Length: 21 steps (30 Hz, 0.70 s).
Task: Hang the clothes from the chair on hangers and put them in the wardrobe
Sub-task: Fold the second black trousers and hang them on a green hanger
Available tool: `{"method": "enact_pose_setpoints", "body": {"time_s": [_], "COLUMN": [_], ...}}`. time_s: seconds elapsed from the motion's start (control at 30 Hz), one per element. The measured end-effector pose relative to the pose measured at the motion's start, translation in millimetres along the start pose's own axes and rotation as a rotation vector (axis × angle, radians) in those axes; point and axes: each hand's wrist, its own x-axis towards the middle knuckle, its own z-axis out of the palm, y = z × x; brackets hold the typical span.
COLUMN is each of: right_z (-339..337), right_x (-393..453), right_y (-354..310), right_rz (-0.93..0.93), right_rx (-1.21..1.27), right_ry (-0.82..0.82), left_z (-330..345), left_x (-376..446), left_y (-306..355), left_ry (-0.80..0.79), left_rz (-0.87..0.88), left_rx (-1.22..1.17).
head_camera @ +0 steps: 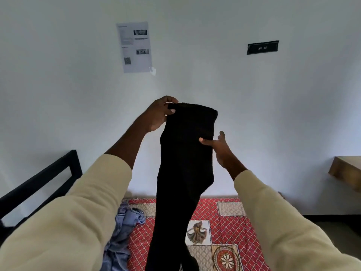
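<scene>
A pair of black trousers (pixel 183 173) is held up in the centre of the frame, hanging lengthwise from its top edge down past the lower edge of the picture. The top left corner of the garment is pinched by the left hand (pixel 159 114), whose fingers are curled over the edge at mid-height of the frame. The right side of the trousers, a little lower, is gripped by the right hand (pixel 218 147), the thumb pressed onto the front of the cloth while the other fingers are partly hidden behind it. Both arms are covered by cream sleeves (pixel 82 212) reaching in from the lower corners.

Below the garment, a red patterned bedspread (pixel 230 227) is seen in the lower centre, and a crumpled pair of light blue jeans (pixel 123 231) is lying on it just left of the hanging trousers. A black metal frame (pixel 39 178) is seen at the lower left. A wooden surface (pixel 345 169) juts in at the right edge. On the white wall (pixel 195 75) behind, a printed sheet (pixel 134 46) is fixed at the upper left and a small black label (pixel 262 47) at the upper right.
</scene>
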Motion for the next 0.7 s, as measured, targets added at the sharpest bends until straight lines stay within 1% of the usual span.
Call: {"method": "enact_pose_setpoints", "body": {"time_s": [0.03,0.07,0.13,0.2,0.27,0.33,0.4,0.43,0.47,0.53,0.57,0.63,0.7], "right_z": [0.6,2.4,8.2,12.7,19.6,30.5,42.7,48.8,53.1,60.7,64.0,69.6,68.7], "right_x": [4.4,6.5,7.0,10.9,16.4,21.3,25.8,26.6,27.6,27.0,26.3,23.7,22.9], "right_y": [-5.3,-9.1,-19.6,-30.0,-40.1,-49.7,-59.6,-64.8,-69.6,-79.3,-83.9,-89.0,-88.9], "right_rz": [0.014,0.018,0.016,-0.014,-0.072,-0.139,-0.185,-0.202,-0.223,-0.276,-0.3,-0.326,-0.326], "right_rx": [0.055,0.094,0.137,0.137,0.024,-0.123,-0.203,-0.228,-0.255,-0.333,-0.384,-0.456,-0.453], "right_ry": [-0.136,-0.222,-0.305,-0.339,-0.294,-0.182,-0.129,-0.124,-0.128,-0.141,-0.157,-0.177,-0.165], "left_z": [-3.8,-7.6,-19.8,-34.8,-47.0,-52.6,-52.6,-51.0,-47.1,-34.2,-26.7,-12.4,-3.7], "left_x": [-0.2,-1.2,-2.8,-6.1,-6.7,-2.4,1.1,2.2,2.5,3.9,6.2,10.1,11.3], "left_y": [0.6,1.0,3.4,7.6,10.6,13.7,21.9,28.5,36.4,52.0,57.1,60.2,60.7], "left_ry": [-0.026,-0.051,-0.077,-0.042,0.031,0.113,0.14,0.103,0.028,-0.129,-0.16,-0.145,-0.098], "left_rz": [0.009,0.013,0.019,0.005,-0.038,-0.115,-0.196,-0.229,-0.246,-0.221,-0.189,-0.134,-0.126], "left_rx": [-0.037,-0.055,-0.058,-0.019,0.117,0.329,0.541,0.626,0.702,0.862,0.935,1.005,0.998]}}
